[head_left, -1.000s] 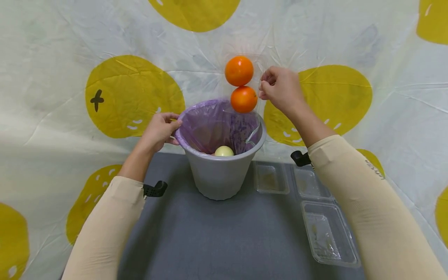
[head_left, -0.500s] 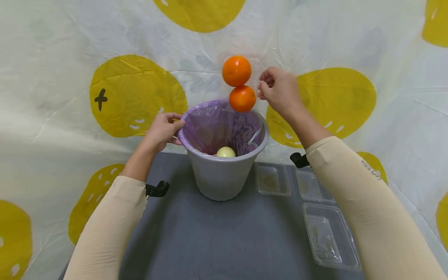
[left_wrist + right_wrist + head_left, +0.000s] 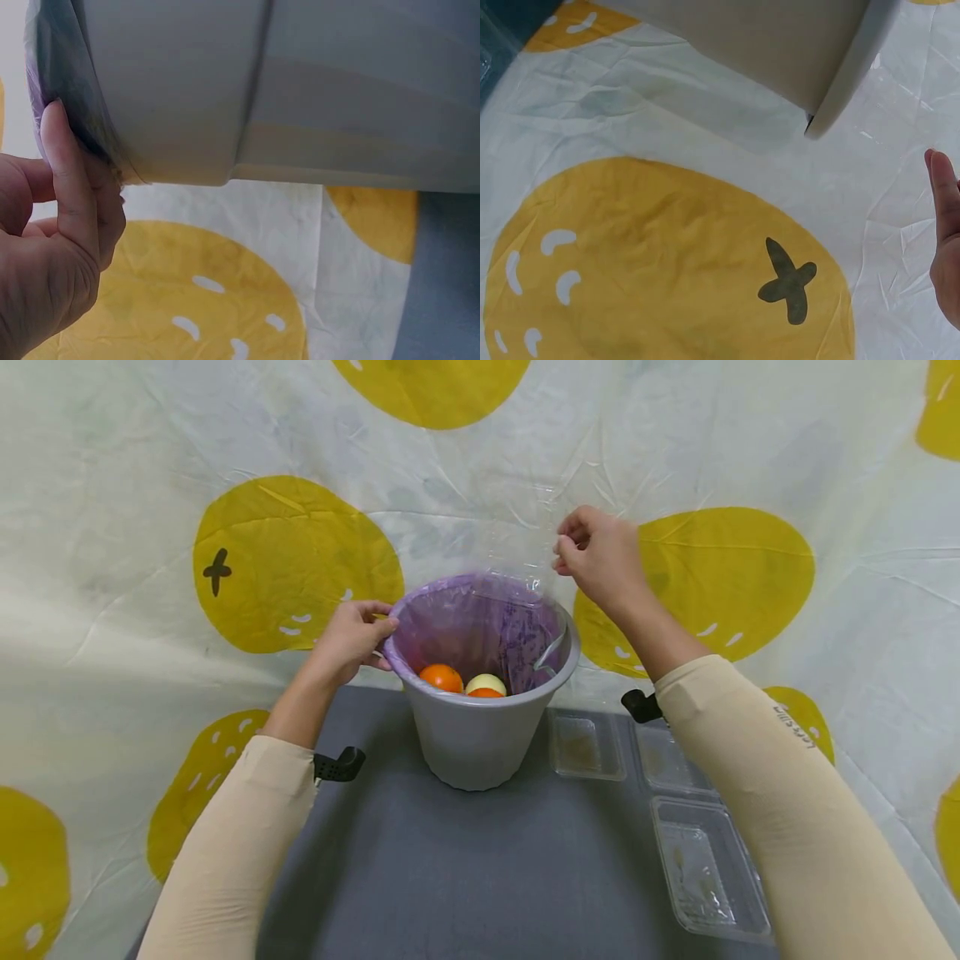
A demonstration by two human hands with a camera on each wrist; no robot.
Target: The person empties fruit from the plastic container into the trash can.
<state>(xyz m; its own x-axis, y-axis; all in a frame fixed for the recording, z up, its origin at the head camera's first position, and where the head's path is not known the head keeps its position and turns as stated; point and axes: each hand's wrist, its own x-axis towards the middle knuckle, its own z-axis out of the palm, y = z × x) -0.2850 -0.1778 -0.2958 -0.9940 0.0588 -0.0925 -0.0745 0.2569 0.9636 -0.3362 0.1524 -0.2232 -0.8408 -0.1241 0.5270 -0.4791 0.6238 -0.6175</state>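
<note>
A grey bin (image 3: 472, 743) with a purple bag (image 3: 457, 631) lining it stands on the table. My left hand (image 3: 348, 643) pinches its left rim, thumb on top; the left wrist view has those fingers against the bag's folded edge (image 3: 49, 75). Up and right of the opening, my right hand (image 3: 603, 556) holds a see-through plastic container (image 3: 545, 527) by its edge, tipped over the bin with nothing in it. Inside the bin lie one orange (image 3: 441, 677), a second orange (image 3: 486, 692) partly hidden by the rim, and a pale round thing (image 3: 482, 680).
Right of the bin, several clear plastic containers lie on the grey table (image 3: 480, 868): one close by (image 3: 587, 745), another container (image 3: 671, 762) behind the right forearm, and a larger container (image 3: 708, 868) nearer. A white cloth (image 3: 465, 460) with yellow shapes hangs behind.
Two oranges that were in the tipped container have dropped into the bin, leaving the container without fruit. Both hands have kept their places.
</note>
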